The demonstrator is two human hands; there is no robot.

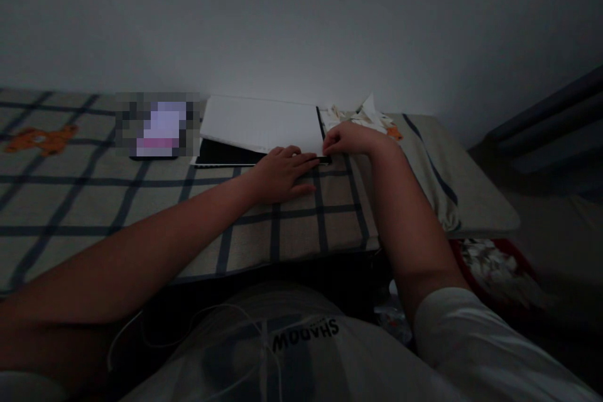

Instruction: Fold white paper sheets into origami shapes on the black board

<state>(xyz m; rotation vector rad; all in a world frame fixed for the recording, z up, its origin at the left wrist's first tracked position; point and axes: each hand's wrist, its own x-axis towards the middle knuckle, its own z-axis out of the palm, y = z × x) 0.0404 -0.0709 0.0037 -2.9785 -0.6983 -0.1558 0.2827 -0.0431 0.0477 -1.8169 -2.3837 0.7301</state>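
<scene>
White notebook (261, 122): left hand (280, 173) lies flat, fingers spread; right hand (351, 138) pinches its corner.

The white pad (261, 122) lies open, 1 large blank page raised slightly over its black cover (221, 152). It sits far back on the checked surface (292, 226), close to the wall.
</scene>
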